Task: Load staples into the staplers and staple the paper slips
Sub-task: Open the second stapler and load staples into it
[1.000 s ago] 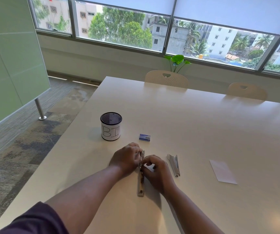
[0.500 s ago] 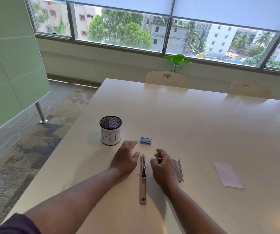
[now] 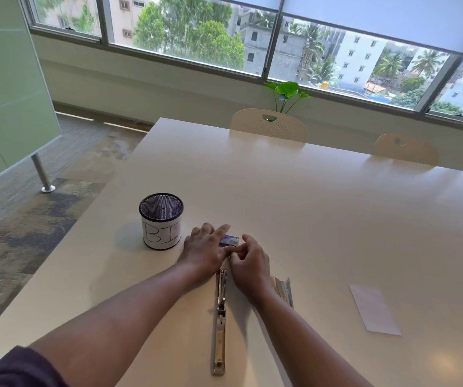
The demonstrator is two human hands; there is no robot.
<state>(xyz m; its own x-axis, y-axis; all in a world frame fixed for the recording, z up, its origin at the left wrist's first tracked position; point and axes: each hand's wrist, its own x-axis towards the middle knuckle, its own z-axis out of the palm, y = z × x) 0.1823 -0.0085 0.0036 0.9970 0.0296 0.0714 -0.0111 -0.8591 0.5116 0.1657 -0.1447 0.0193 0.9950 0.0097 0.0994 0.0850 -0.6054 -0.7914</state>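
Both hands have moved forward off the opened stapler (image 3: pixel 220 317) to the small staple box (image 3: pixel 229 241).

Left hand (image 3: pixel 205 248) lies over the box's left end, fingers mostly straight, touching it. Right hand (image 3: pixel 249 261) sits just beside the box with fingers curled; whether it pinches anything cannot be told. The stapler lies flat, unfolded lengthwise, between the forearms. A second stapler (image 3: pixel 284 289) lies right of the right wrist, the paper slip (image 3: pixel 374 310) well apart, the mesh cup (image 3: pixel 161 220) left of the box.
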